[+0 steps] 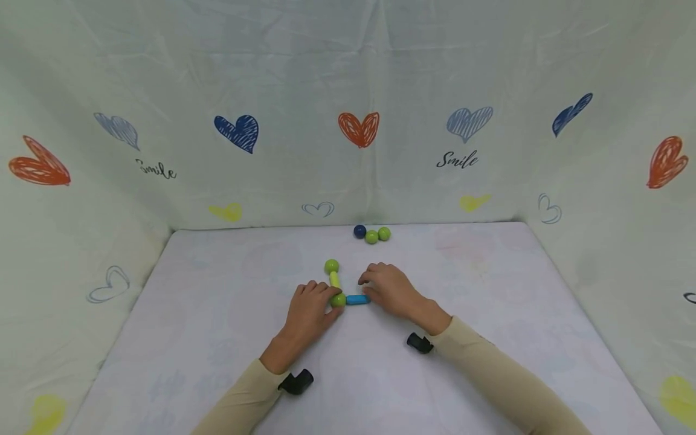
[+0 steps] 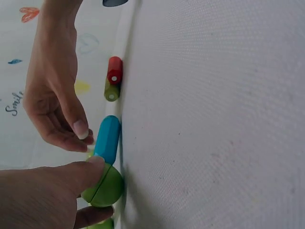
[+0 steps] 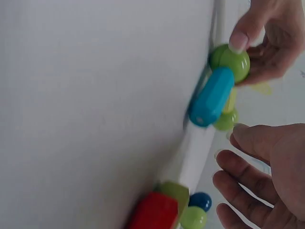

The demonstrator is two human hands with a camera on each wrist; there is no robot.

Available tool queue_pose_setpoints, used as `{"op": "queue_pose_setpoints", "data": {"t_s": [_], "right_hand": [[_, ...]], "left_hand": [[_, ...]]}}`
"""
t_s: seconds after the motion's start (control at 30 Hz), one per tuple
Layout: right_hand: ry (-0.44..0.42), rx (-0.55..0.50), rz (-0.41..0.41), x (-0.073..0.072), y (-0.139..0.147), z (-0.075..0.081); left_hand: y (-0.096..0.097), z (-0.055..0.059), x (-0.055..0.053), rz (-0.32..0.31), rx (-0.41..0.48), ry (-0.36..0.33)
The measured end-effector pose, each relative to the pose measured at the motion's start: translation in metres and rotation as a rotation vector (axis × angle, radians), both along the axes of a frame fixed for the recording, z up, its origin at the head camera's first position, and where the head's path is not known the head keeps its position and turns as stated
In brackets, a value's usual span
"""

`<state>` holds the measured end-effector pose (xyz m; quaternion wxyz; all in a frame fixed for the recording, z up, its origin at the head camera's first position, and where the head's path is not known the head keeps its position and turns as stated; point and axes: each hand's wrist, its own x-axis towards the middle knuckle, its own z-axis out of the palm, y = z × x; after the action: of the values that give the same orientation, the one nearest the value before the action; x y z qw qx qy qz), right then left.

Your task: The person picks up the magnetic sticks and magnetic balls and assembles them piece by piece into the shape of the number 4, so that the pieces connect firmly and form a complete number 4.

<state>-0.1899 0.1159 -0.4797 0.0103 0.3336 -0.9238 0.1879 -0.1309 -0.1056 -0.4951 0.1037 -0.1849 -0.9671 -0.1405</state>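
My left hand (image 1: 309, 312) pinches a green ball (image 2: 108, 187) between thumb and fingers, low over the table. A blue rod (image 1: 357, 299) is joined to that ball and points right. A yellow-green rod (image 1: 334, 280) leads from the held ball toward the back, with another green ball (image 1: 331, 266) at its far end. My right hand (image 1: 393, 292) hovers beside the blue rod's free end, thumb and fingers apart and holding nothing. In the right wrist view, a gap shows between the right fingertips (image 3: 238, 136) and the blue rod.
Along the table's back edge sit a dark blue ball (image 1: 359, 231) and two green balls (image 1: 384, 233). A red rod (image 3: 155, 210) and an olive rod (image 3: 175, 193) lie side by side to the right, hidden in the head view. Heart-printed cloth (image 1: 293, 72) encloses the table's back and sides.
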Motion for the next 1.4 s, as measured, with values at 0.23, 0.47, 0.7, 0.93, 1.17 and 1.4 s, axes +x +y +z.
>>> {"op": "queue_pose_setpoints", "data": {"t_s": [0.23, 0.47, 0.7, 0.93, 1.17, 1.4], "right_hand": [[0.028, 0.013, -0.077, -0.020, 0.015, 0.012], [0.046, 0.034, -0.136, -0.043, 0.027, 0.014], [0.051, 0.094, -0.206, -0.064, 0.034, 0.014], [0.038, 0.112, -0.214, -0.080, 0.036, 0.011], [0.033, 0.151, -0.216, -0.093, 0.037, 0.005], [0.051, 0.152, -0.221, -0.102, 0.034, 0.004]], "left_hand": [[0.002, 0.003, -0.001, 0.034, 0.016, -0.067], [0.001, 0.002, -0.001, 0.025, 0.052, -0.051], [0.002, 0.002, -0.001, 0.027, 0.071, -0.063], [0.002, -0.002, -0.002, 0.028, 0.090, -0.064], [0.002, -0.003, -0.001, 0.028, 0.093, -0.067], [0.002, -0.002, -0.001, 0.036, 0.104, -0.080]]}}
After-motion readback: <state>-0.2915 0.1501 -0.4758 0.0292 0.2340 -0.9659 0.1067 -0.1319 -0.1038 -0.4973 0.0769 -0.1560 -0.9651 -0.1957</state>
